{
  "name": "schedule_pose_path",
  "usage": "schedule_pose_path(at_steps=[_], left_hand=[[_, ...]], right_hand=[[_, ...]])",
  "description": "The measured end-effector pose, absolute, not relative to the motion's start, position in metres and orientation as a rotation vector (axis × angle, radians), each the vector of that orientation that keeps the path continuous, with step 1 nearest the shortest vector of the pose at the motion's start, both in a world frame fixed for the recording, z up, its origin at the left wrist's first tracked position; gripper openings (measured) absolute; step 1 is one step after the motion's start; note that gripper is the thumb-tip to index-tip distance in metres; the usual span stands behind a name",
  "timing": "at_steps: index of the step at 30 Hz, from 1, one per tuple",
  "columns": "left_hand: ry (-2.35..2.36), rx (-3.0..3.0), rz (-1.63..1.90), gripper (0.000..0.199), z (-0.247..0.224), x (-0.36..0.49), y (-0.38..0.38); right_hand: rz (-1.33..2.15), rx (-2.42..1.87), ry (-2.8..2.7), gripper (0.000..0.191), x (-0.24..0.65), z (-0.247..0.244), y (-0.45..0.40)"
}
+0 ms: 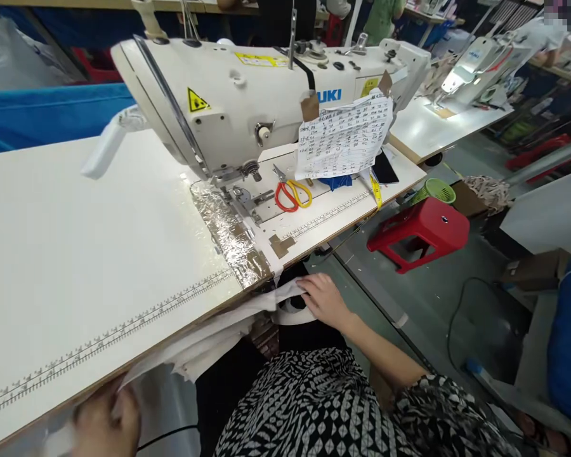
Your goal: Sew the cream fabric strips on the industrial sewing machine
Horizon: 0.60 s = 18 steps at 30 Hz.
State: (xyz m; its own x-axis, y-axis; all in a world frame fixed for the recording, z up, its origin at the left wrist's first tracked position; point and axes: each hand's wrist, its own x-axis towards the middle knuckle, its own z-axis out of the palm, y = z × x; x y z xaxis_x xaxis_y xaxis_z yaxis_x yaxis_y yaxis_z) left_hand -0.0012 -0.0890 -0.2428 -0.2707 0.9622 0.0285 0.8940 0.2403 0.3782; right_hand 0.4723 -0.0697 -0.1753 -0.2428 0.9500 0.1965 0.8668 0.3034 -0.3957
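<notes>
A long piece of white fabric (204, 327) stretches between my two hands, below the front edge of the sewing table. My right hand (324, 299) pinches its right end, just under the table edge near the sewing machine (209, 95). At the lower left, my left hand (107, 416) is closed on the other end and blurred by motion. A white strip (292, 316) hangs in a curve beneath my right hand. Scissors (292, 195) with one red and one yellow handle lie on the machine bed.
A handwritten paper sheet (345, 136) is taped to the machine. A phone (385, 166) and a yellow tape measure (375, 192) lie at the table's right end. On the floor to the right stand a red stool (421, 231) and a green basket (438, 190).
</notes>
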Motion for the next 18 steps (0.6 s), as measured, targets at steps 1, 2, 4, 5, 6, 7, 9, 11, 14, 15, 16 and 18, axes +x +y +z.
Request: schedule_pose_path(at_steps=[1, 2, 4, 5, 6, 7, 9, 11, 14, 15, 16, 18], left_hand=[[2.295, 1.695, 0.408, 0.065, -0.252, 0.004, -0.091], [2.262, 1.676, 0.378, 0.074, -0.257, 0.012, -0.092], [2.162, 1.751, 0.451, 0.081, -0.257, 0.034, -0.093], [2.124, 1.807, 0.539, 0.076, -0.251, 0.048, -0.095], [2.099, 1.832, 0.614, 0.067, -0.243, 0.063, -0.097], [2.074, 1.821, 0.658, 0.058, -0.234, 0.080, -0.099], [1.973, 1.663, 0.719, 0.048, -0.217, 0.118, -0.104], [1.698, 1.465, 0.702, 0.049, -0.206, 0.158, -0.107], [1.232, 1.259, 0.463, 0.052, -0.202, 0.210, -0.105], [1.116, 1.204, 0.358, 0.052, -0.202, 0.223, -0.103], [1.020, 1.136, 0.268, 0.052, -0.202, 0.234, -0.101], [0.899, 0.920, 0.216, 0.053, -0.199, 0.250, -0.097]], right_hand=[[0.361, -1.686, -2.206, 0.026, 0.470, -0.182, -0.076], [0.427, -1.744, -2.234, 0.027, 0.469, -0.186, -0.083], [0.545, -1.827, -2.322, 0.026, 0.469, -0.191, -0.095], [0.597, -1.858, -2.376, 0.024, 0.469, -0.192, -0.099], [0.641, -1.882, -2.426, 0.021, 0.470, -0.192, -0.102], [0.677, -1.901, -2.469, 0.017, 0.470, -0.192, -0.104], [0.715, -1.930, -2.514, 0.013, 0.470, -0.191, -0.103], [0.731, -1.939, -2.523, 0.012, 0.471, -0.191, -0.099], [0.803, -1.930, -2.523, 0.007, 0.470, -0.187, -0.097], [0.837, -1.929, -2.509, 0.007, 0.469, -0.184, -0.099], [0.871, -1.932, -2.488, 0.007, 0.467, -0.179, -0.102], [0.969, -1.894, -2.427, 0.007, 0.460, -0.165, -0.111]])
